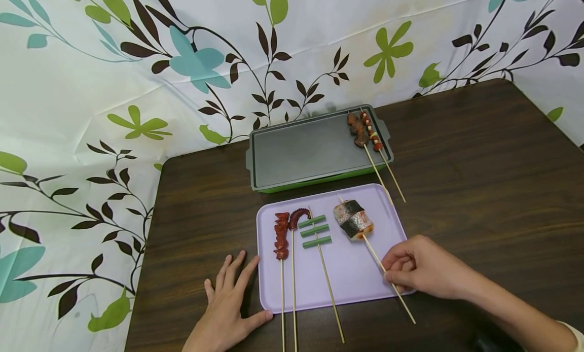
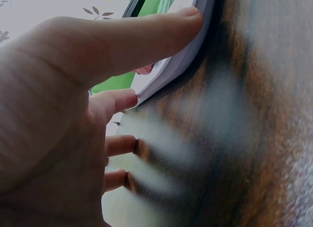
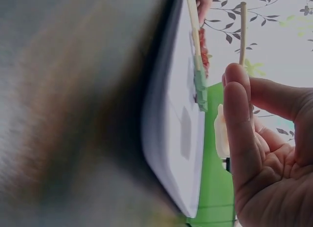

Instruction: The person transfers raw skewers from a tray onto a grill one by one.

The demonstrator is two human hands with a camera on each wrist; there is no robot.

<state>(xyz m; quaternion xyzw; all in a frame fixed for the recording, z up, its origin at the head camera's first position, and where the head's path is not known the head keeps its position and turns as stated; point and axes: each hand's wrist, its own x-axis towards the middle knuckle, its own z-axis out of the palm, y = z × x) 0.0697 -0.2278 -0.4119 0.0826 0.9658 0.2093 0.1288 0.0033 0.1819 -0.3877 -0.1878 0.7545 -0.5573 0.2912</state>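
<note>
My right hand (image 1: 426, 266) pinches the wooden stick of a skewer between thumb and fingers. At its far end is a pale, browned piece of food (image 1: 353, 220) wrapped in dark bands, above the purple tray (image 1: 351, 283). In the right wrist view, the stick (image 3: 243, 34) sticks out past the fingertips. My left hand (image 1: 225, 304) has its fingers spread on the table, with the thumb and index finger touching the tray's left side. Also on the tray are a red-chunk skewer (image 1: 281, 235), an octopus-tentacle skewer (image 1: 298, 217) and a green-stalk skewer (image 1: 315, 233).
Behind the tray stands a grey griddle (image 1: 301, 151) with a green base. A brown meat skewer (image 1: 359, 131) and a red-and-white skewer (image 1: 371, 131) lie at its right end, sticks pointing toward me. A patterned curtain (image 1: 137, 63) hangs behind the dark wooden table (image 1: 479, 179).
</note>
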